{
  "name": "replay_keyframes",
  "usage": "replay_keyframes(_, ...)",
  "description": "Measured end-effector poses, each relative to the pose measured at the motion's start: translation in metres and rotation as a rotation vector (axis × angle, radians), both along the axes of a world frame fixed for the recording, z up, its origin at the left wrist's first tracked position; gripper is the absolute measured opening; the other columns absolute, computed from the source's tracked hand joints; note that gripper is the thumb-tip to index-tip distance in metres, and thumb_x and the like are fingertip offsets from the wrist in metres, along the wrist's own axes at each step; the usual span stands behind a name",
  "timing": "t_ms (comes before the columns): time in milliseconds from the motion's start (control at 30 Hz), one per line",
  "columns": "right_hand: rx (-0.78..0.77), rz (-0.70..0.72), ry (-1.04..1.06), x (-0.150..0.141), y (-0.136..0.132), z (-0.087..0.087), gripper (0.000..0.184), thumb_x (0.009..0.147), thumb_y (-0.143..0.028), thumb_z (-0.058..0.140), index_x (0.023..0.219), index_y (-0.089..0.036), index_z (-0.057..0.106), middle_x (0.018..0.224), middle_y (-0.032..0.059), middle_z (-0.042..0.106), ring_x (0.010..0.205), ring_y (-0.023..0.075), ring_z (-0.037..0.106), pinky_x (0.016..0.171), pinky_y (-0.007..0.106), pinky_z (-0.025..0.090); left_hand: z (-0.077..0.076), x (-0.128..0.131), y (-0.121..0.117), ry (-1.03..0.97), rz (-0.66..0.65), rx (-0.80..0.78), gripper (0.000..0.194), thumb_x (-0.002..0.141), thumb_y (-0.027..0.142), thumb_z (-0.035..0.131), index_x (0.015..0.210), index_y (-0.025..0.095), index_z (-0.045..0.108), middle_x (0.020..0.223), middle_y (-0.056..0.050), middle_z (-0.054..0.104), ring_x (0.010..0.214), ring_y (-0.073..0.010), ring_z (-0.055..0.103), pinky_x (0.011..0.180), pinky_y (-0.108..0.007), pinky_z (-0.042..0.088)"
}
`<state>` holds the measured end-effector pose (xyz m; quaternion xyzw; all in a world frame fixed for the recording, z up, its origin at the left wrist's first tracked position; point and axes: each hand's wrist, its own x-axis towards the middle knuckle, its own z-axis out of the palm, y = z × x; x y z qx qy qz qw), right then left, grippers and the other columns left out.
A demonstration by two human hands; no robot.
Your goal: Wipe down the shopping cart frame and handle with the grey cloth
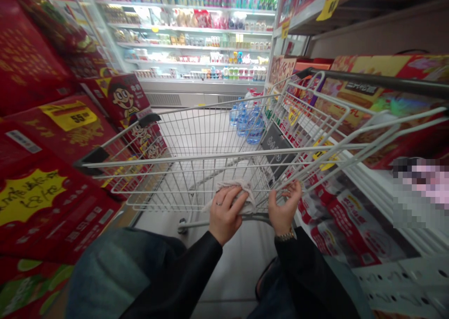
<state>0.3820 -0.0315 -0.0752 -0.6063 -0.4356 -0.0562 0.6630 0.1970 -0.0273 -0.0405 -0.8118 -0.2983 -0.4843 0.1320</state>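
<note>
In front of my knees stands a wire shopping cart (196,159), seen from its side. My left hand (228,211) is closed over a crumpled pale cloth (249,195) and presses it against the wires of the cart's side. A ring shows on one finger. My right hand (286,206) is at the cart's wires farther right, its fingers curled round a bar near the dark panel (277,148). A bracelet circles that wrist. The basket's wire floor and walls show through the bars.
Red gift boxes (35,141) with yellow price signs are stacked close on the left. Shelves of boxed goods (365,94) run along the right. Large water bottles (254,125) stand on the floor beyond the cart, before a lit refrigerated display (196,45).
</note>
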Motion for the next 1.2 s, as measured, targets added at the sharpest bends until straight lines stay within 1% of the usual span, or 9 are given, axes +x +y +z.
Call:
replay_keyframes(100, -0.01, -0.002, 0.001, 0.001, -0.001, 0.002, 0.073, 0.087, -0.029, 0.062, 0.152, -0.014, 0.031, 0.133, 0.0203, 0.054, 0.114, 0.0266, 0.058, 0.086, 0.04, 0.05, -0.002, 0.003, -0.002, 0.005, -0.017, -0.019, 0.064, 0.063, -0.003, 0.054, 0.124, 0.017, 0.065, 0.122, -0.013, 0.069, 0.116, -0.0288, 0.06, 0.102, -0.046, 0.051)
replay_keyframes(300, -0.004, -0.035, -0.059, 0.003, -0.004, 0.002, 0.073, 0.087, -0.031, 0.062, 0.151, -0.016, 0.032, 0.136, 0.0201, 0.052, 0.121, 0.0279, 0.054, 0.09, 0.042, 0.05, 0.026, 0.021, 0.003, -0.052, -0.067, 0.071, 0.061, 0.069, 0.001, 0.055, 0.128, 0.017, 0.064, 0.125, -0.014, 0.068, 0.122, -0.0298, 0.058, 0.105, -0.049, 0.05)
replay_keyframes(367, 0.001, -0.043, -0.069, 0.003, -0.004, 0.001, 0.073, 0.087, -0.03, 0.062, 0.151, -0.016, 0.032, 0.136, 0.0202, 0.052, 0.119, 0.0277, 0.054, 0.088, 0.041, 0.05, 0.023, 0.023, 0.004, -0.045, -0.056, 0.091, 0.059, 0.07, 0.001, 0.054, 0.126, 0.017, 0.064, 0.123, -0.014, 0.069, 0.12, -0.0288, 0.06, 0.104, -0.047, 0.051)
replay_keyframes(533, 0.006, -0.06, -0.121, 0.006, -0.005, -0.001, 0.072, 0.087, -0.03, 0.064, 0.151, -0.014, 0.034, 0.133, 0.0199, 0.055, 0.116, 0.0271, 0.056, 0.088, 0.041, 0.051, -0.002, 0.02, 0.0, 0.007, -0.034, 0.066, 0.057, 0.07, -0.001, 0.051, 0.122, 0.018, 0.066, 0.119, -0.012, 0.072, 0.117, -0.0271, 0.063, 0.102, -0.046, 0.052)
replay_keyframes(767, -0.002, -0.014, -0.024, 0.012, -0.01, 0.005, 0.058, 0.093, -0.036, 0.059, 0.144, -0.014, 0.044, 0.124, 0.0183, 0.061, 0.108, 0.0255, 0.061, 0.087, 0.041, 0.051, 0.02, 0.038, -0.002, 0.006, -0.078, 0.076, 0.054, 0.077, -0.001, 0.05, 0.125, 0.019, 0.065, 0.125, -0.011, 0.071, 0.124, -0.0255, 0.061, 0.108, -0.046, 0.05)
replay_keyframes(833, 0.008, -0.007, 0.006, 0.014, -0.01, 0.008, 0.053, 0.093, -0.037, 0.059, 0.14, -0.014, 0.048, 0.119, 0.017, 0.064, 0.103, 0.0243, 0.064, 0.083, 0.039, 0.052, 0.016, 0.042, -0.002, 0.03, -0.062, 0.089, 0.051, 0.08, 0.0, 0.05, 0.124, 0.02, 0.066, 0.124, -0.01, 0.072, 0.123, -0.0242, 0.062, 0.105, -0.044, 0.051)
replay_keyframes(967, 0.044, -0.009, 0.036, 0.018, -0.011, 0.011, 0.044, 0.094, -0.036, 0.058, 0.133, -0.014, 0.055, 0.114, 0.0158, 0.069, 0.098, 0.0225, 0.068, 0.08, 0.036, 0.054, -0.005, 0.042, -0.004, 0.092, -0.042, 0.089, 0.047, 0.082, -0.002, 0.052, 0.12, 0.02, 0.067, 0.121, -0.009, 0.074, 0.119, -0.0234, 0.065, 0.101, -0.041, 0.052)
replay_keyframes(1033, 0.056, -0.013, 0.041, 0.021, -0.011, 0.013, 0.038, 0.096, -0.034, 0.056, 0.128, -0.014, 0.06, 0.112, 0.0156, 0.071, 0.097, 0.0219, 0.069, 0.082, 0.036, 0.056, -0.007, 0.042, -0.004, 0.092, -0.055, 0.074, 0.047, 0.081, -0.003, 0.052, 0.12, 0.019, 0.067, 0.121, -0.009, 0.073, 0.119, -0.0237, 0.065, 0.102, -0.041, 0.052)
replay_keyframes(1200, 0.09, -0.011, 0.025, 0.027, -0.011, 0.013, 0.033, 0.098, -0.03, 0.053, 0.124, -0.012, 0.064, 0.11, 0.0156, 0.074, 0.096, 0.0214, 0.072, 0.086, 0.037, 0.057, 0.019, 0.055, 0.001, 0.003, -0.098, 0.115, 0.047, 0.083, 0.001, 0.053, 0.125, 0.018, 0.066, 0.124, -0.011, 0.072, 0.126, -0.0251, 0.061, 0.108, -0.044, 0.05)
